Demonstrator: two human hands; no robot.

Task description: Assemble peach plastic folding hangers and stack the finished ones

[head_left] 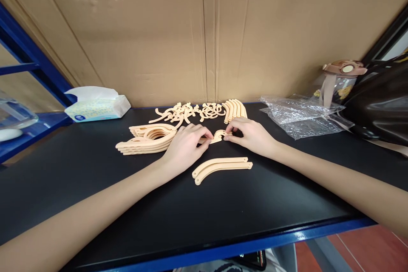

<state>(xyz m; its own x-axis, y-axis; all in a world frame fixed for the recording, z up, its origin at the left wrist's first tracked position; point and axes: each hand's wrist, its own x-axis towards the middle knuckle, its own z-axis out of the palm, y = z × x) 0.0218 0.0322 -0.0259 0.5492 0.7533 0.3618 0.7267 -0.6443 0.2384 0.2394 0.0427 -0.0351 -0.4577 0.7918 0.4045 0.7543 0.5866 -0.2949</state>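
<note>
The head view faced forward and down from above the near edge of the table [143,216], fairly close to both hands [188,138], reaching cardboard [143,29] behind the table and floor [366,246] below it.

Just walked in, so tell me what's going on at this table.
At a black table, a person's left hand and right hand both pinch a small hooked beige piece. Two curved strips lie nearer the camera. A stack of beige frames sits beside the left hand, and loose small parts lie farther back.
</note>
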